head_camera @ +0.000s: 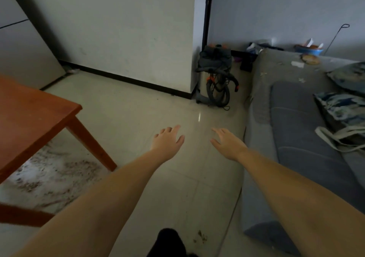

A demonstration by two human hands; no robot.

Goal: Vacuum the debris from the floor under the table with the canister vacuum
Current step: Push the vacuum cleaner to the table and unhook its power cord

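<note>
The canister vacuum (215,75), dark grey with orange parts and a coiled black hose, stands at the wall corner ahead, beside the sofa's end. Brown and white debris (49,173) lies spread on the tiled floor under the red-brown wooden table (29,118) at the left. My left hand (167,140) and my right hand (227,144) both reach forward over the floor, palms down, fingers straight and spread, holding nothing. Both hands are well short of the vacuum.
A grey sofa (296,138) runs along the right with patterned cushions (343,106), a light bag strap and scattered litter. A blue bowl (309,50) sits at its far end. A small patch of crumbs (201,236) lies near my dark foot at the bottom.
</note>
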